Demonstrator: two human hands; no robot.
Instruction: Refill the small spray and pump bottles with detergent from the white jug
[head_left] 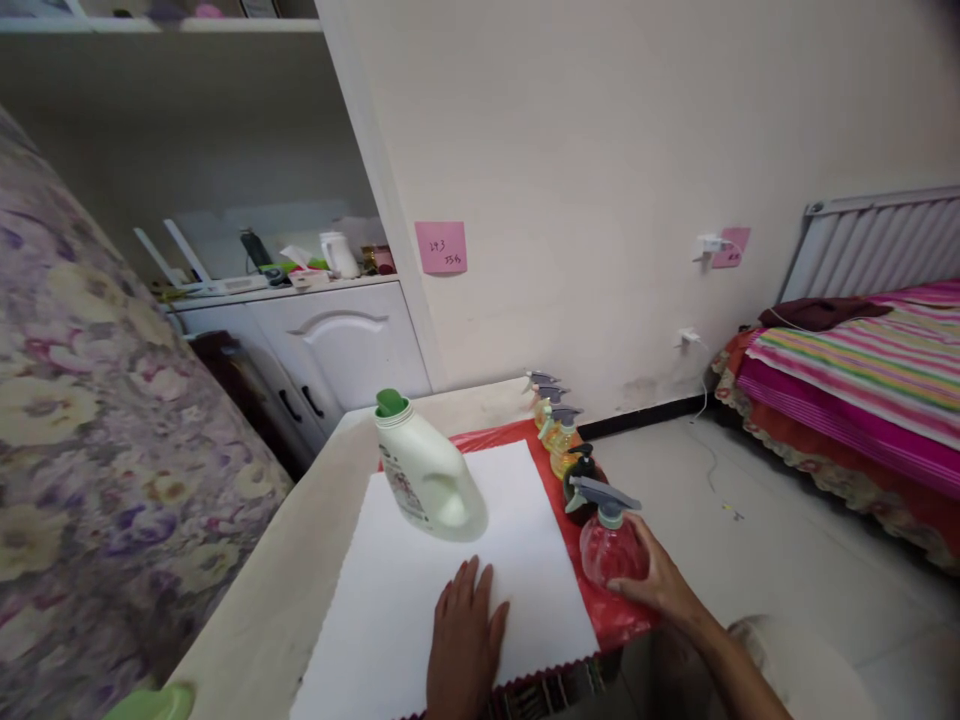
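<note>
My right hand (654,578) is wrapped round a clear spray bottle (611,548) with a grey trigger head, at the table's right edge. Red shows through its body. My left hand (466,630) lies flat on a white sheet (409,610), fingers stretched out, holding nothing. Beyond it a pale green jug (431,470) with a side handle and a green spout stands on the sheet. Behind the held bottle are a dark pump bottle (579,480) and a yellow spray bottle (561,440), with more spray bottles (541,390) farther back.
Red plastic (615,615) covers part of the table (300,540) under the sheet. A light green object (154,703) shows at the bottom left. A floral curtain (97,430) hangs at left, a white cabinet (345,345) stands behind, and a bed (862,400) is at right.
</note>
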